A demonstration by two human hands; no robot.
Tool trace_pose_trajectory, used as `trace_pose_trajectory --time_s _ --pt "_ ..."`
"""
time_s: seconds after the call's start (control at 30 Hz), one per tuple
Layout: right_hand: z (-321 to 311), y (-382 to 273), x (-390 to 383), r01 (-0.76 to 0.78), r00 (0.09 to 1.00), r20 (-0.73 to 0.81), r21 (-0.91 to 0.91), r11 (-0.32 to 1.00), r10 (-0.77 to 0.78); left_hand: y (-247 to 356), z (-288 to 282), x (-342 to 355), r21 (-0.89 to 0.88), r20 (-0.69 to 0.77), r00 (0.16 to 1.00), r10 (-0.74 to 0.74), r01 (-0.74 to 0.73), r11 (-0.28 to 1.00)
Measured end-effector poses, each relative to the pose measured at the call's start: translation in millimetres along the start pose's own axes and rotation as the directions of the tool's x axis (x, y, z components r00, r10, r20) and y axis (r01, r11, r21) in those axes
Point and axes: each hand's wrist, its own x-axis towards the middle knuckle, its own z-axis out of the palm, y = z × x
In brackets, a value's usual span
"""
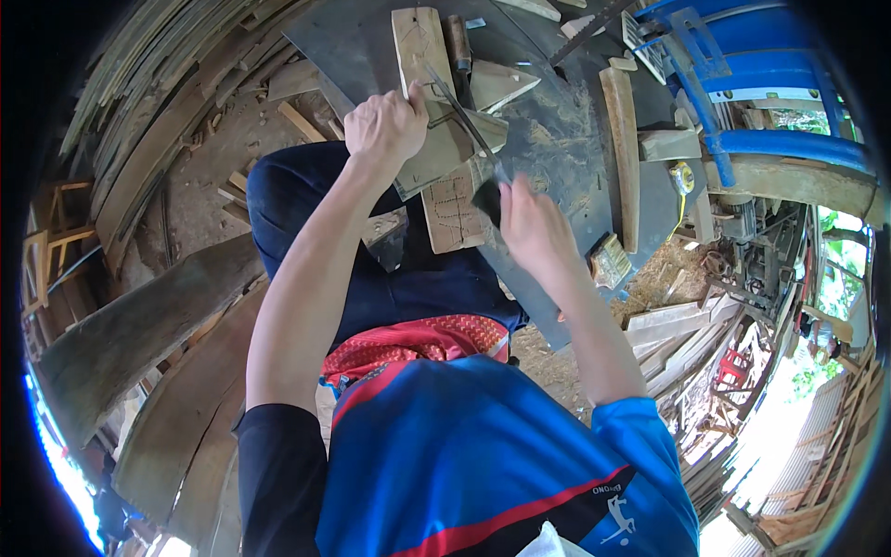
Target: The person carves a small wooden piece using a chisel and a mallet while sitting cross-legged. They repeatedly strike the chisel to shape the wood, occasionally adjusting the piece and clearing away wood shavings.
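My left hand (388,126) is closed over the left edge of a light wooden piece (441,153) with dark lines on it. Its thumb and forefinger are near the upper end of a long, thin metal tool (461,113); I cannot tell whether they touch it. With fingers wrapped round its lower end, my right hand (536,227) holds that tool slantwise across the wood. A dark flat shape (487,200) shows beside my right fingers. Under the piece, a board with dotted marks (453,212) sticks out toward my lap. A longer board (420,46) reaches away beyond my left hand.
On the dark worktop (566,186) lie a wooden bar (620,158), a wide brush (610,262), a yellow tape measure (682,178) and a round wooden handle (458,42). A blue plastic chair (789,144) stands at right. Planks (139,121) are stacked at left.
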Motion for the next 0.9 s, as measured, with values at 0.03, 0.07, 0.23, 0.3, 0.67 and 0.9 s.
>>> trace_pose_trajectory --time_s 0.03,0.07,0.23,0.3,0.67,0.9 --pt "6.5 -0.4 7.1 0.021 0.999 -0.046 -0.025 0.999 -0.022 0.3 1.1 -0.7 0.011 -0.044 0.999 0.009 -0.009 1.0" --pt "10.3 2.4 4.1 0.021 0.999 -0.047 -0.016 1.0 -0.021 0.4 1.7 -0.5 -0.002 -0.017 1.0 -0.002 0.002 1.0" --pt "15.7 12.2 -35.6 -0.114 0.991 0.067 -0.024 0.993 0.116 1.2 -4.3 6.0 0.006 0.084 0.996 -0.013 0.013 1.0" --pt "15.4 10.4 -26.7 -0.059 0.998 0.038 0.027 0.998 0.058 2.9 -6.8 6.3 0.019 0.116 0.993 0.001 -0.003 1.0" --pt "13.6 2.4 -19.9 -0.046 0.996 0.082 0.047 0.998 0.042 -2.7 -0.6 8.0 0.117 0.038 0.999 0.014 -0.018 0.993" --pt "2.7 7.6 -27.3 -0.072 0.993 0.1 0.12 0.99 0.06 -3.0 1.0 10.5 0.083 0.04 0.999 0.001 -0.005 0.997"
